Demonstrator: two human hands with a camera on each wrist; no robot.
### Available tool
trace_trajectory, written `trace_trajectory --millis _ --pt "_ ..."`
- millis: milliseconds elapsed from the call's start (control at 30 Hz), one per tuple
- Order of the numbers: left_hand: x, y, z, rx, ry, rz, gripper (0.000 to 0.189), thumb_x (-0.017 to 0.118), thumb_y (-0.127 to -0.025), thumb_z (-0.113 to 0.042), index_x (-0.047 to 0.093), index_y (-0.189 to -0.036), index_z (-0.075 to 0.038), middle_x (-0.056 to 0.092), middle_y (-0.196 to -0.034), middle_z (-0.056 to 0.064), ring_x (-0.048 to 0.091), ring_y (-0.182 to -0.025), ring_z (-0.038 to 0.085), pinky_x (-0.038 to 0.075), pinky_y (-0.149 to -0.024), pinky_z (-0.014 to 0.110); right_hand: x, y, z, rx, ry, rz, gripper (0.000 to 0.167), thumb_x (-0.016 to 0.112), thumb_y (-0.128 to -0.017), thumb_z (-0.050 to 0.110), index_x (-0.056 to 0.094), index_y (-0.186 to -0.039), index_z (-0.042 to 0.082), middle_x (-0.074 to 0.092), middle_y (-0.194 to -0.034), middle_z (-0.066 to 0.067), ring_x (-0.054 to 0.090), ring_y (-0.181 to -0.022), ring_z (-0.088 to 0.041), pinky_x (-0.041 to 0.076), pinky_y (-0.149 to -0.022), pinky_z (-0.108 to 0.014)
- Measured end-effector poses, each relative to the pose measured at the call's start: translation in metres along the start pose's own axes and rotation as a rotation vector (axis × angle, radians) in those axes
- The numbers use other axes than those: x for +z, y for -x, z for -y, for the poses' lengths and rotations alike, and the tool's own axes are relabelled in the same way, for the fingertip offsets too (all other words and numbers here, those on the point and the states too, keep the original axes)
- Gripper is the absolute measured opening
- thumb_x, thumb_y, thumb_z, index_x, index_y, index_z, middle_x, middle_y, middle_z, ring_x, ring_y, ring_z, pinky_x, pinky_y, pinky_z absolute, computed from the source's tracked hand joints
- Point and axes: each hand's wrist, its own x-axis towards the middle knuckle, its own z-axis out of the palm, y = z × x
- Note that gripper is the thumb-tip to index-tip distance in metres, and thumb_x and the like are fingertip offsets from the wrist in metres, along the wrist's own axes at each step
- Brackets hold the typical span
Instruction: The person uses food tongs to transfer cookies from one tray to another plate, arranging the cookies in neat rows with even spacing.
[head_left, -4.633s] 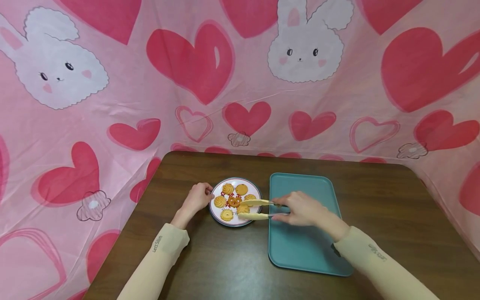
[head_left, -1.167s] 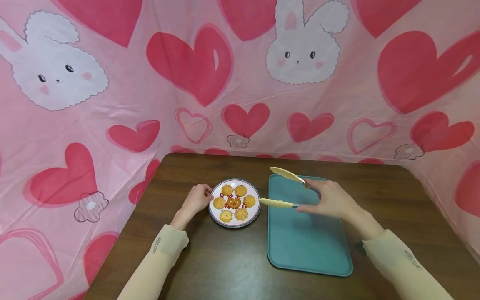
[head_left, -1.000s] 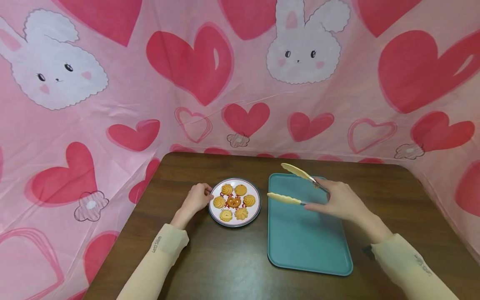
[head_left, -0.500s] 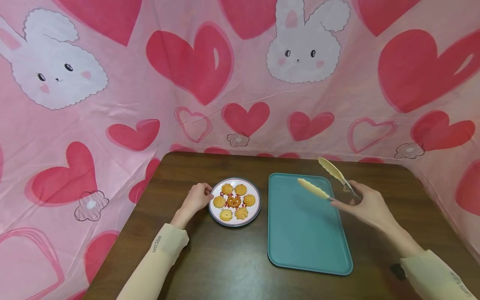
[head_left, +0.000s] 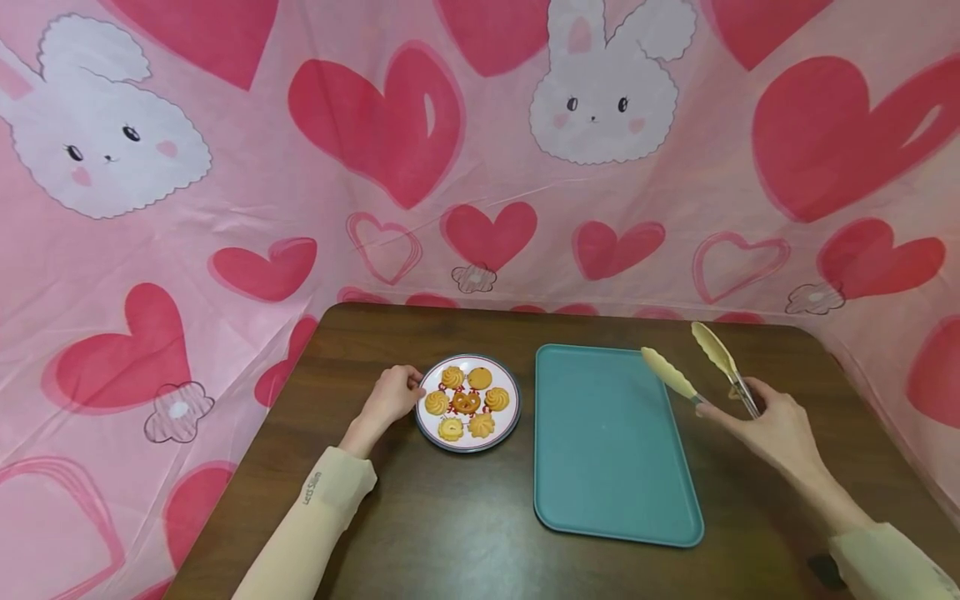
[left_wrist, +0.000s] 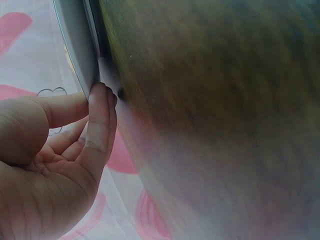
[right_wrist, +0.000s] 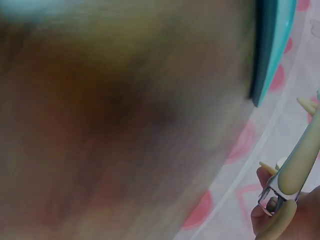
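On the left of the table is a white plate with a dark rim, holding several swirled and round cookies around a pretzel. My left hand pinches its left edge; in the left wrist view the thumb lies on one face of the plate, the fingers against the other. My right hand grips metal tongs with pale yellow heads, to the right of the tray. The heads are spread apart with nothing between them, pointing toward the back. The right wrist view catches the tongs at its edge.
A flat teal tray with a low raised rim lies right of the plate, bearing nothing. Both rest on a dark wooden table. A pink cloth with hearts and rabbits hangs behind and at the left.
My right hand has carried the tongs from around a cookie on the plate, across the tray, to its right side, their heads spreading apart. The cookies stay on the plate. My left hand keeps its place.
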Motion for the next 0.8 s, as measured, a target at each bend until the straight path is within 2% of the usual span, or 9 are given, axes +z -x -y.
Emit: trace_trajectory --millis 200,400,800 --pt "0.0 0.0 0.0 0.002 0.004 0.003 0.024 0.073 -0.09 -0.007 0.068 -0.111 0.004 0.064 -0.09 0.013 0.056 -0.077 0.024 0.051 -0.066 0.032 0.004 0.009 -0.008 0.075 0.014 0.015 0.081 0.082 -0.076 0.054 0.057 -0.127 -0.003 0.066 -0.104 -0.028 0.059 -0.09 -0.043 0.041 -0.068 -0.048" --pt "-0.001 0.0 0.0 0.015 0.002 -0.004 0.023 0.072 -0.09 -0.007 0.068 -0.11 0.004 0.065 -0.091 0.013 0.057 -0.076 0.023 0.051 -0.066 0.032 0.005 0.017 -0.013 0.132 0.044 0.052 0.095 0.078 -0.077 0.059 0.048 -0.134 -0.01 0.059 -0.115 -0.037 0.055 -0.101 -0.054 0.042 -0.075 -0.061" --pt "0.0 -0.001 0.001 0.006 0.001 -0.003 0.024 0.073 -0.09 -0.008 0.068 -0.111 0.004 0.065 -0.091 0.013 0.057 -0.077 0.024 0.051 -0.067 0.033 0.009 0.029 -0.023 0.185 0.1 0.099 0.099 0.075 -0.076 0.066 0.047 -0.131 -0.011 0.061 -0.109 -0.035 0.058 -0.093 -0.052 0.044 -0.068 -0.058"
